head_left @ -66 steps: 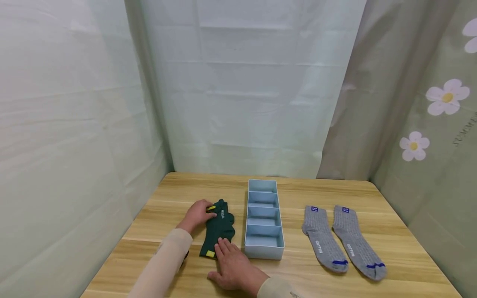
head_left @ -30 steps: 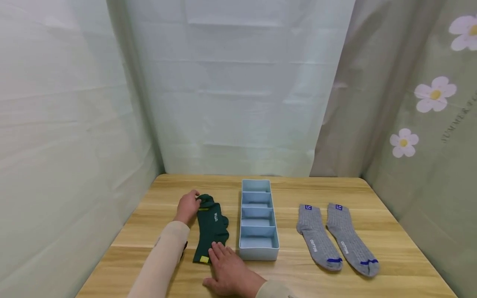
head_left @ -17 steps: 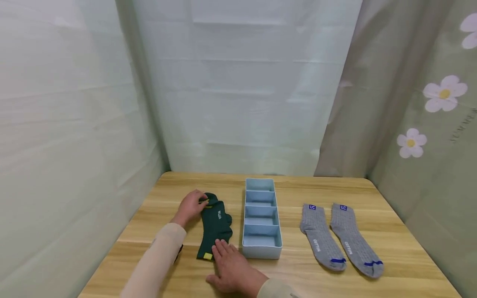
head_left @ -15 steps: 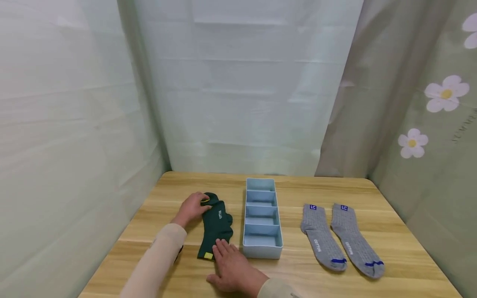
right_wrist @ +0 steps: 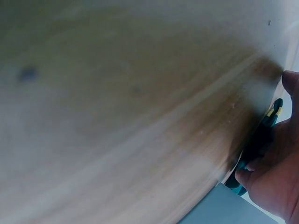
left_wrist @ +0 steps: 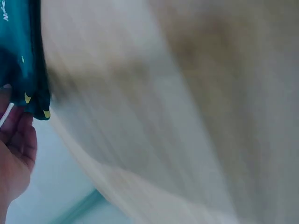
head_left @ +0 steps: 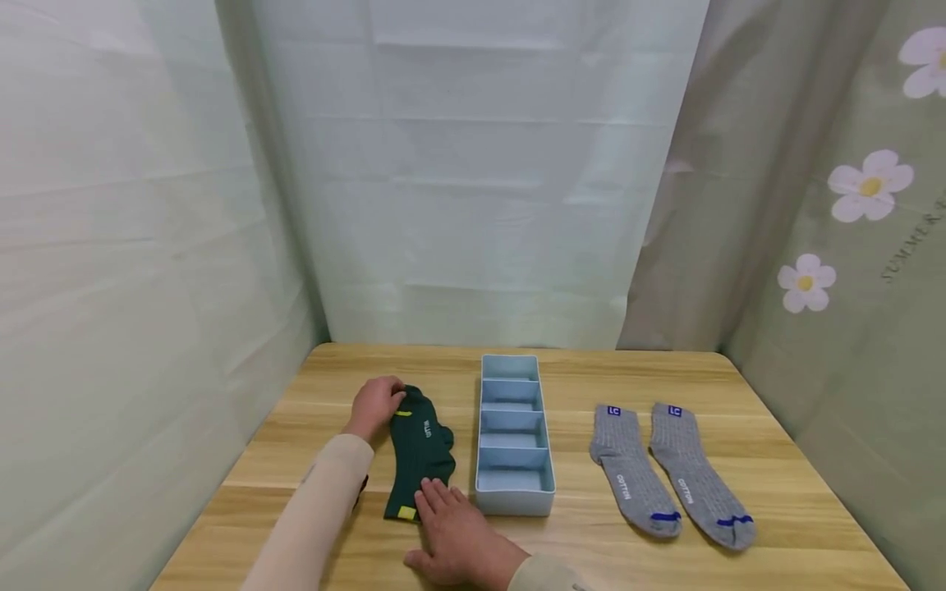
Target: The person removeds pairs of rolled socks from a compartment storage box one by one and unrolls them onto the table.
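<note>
A pair of dark green socks (head_left: 420, 447) with yellow marks lies stacked on the table, left of the pale blue box (head_left: 515, 502). At their far end my left hand (head_left: 375, 406) pinches the edge; in the left wrist view, its fingers (left_wrist: 25, 135) curl in under the lifted end, and two layers with yellow marks show there. My right hand (head_left: 460, 529) lies palm down, its straight fingertips resting on the near end beside a yellow patch. Part of the socks is hidden beneath that hand. In the right wrist view, their dark edge shows beside the right hand (right_wrist: 275, 172).
The box has several compartments in a row, with nothing in them. To its right, two grey socks (head_left: 636, 472) with blue labels lie side by side on the wooden table (head_left: 569, 550). Pale cloth (head_left: 480, 205) hangs behind the table and along both sides.
My left hand has moved slightly farther away along the socks to their far end, and its fingers have shifted their hold there. My right hand keeps its place on the near end.
</note>
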A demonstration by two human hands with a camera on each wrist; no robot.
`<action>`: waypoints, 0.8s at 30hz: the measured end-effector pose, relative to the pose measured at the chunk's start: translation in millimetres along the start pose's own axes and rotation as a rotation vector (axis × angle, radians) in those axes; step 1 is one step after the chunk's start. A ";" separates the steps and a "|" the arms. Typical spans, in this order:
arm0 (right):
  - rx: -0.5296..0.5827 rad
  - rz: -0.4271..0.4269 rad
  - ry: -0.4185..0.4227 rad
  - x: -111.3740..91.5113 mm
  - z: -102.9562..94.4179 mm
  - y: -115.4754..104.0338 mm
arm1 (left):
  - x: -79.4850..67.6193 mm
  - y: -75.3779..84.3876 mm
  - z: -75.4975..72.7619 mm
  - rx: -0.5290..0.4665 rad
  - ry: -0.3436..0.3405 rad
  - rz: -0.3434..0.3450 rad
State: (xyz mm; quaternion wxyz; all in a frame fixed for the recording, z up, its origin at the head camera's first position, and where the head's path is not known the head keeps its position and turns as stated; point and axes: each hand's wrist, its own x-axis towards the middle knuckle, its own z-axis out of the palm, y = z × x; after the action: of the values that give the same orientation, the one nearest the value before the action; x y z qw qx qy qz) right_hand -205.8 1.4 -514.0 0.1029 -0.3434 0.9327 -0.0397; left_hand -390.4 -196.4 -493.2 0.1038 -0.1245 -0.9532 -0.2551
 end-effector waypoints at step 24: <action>-0.010 -0.011 0.029 -2.9 0.0 -1.3 | -17.4 -3.0 5.9 0.363 -0.452 0.231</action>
State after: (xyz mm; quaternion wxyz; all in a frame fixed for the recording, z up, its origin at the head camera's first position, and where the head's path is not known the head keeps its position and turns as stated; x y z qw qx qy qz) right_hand -202.8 2.3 -513.3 0.0877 -0.3486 0.9323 -0.0406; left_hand -375.6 -199.1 -504.1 -0.0618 -0.2648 -0.9618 -0.0329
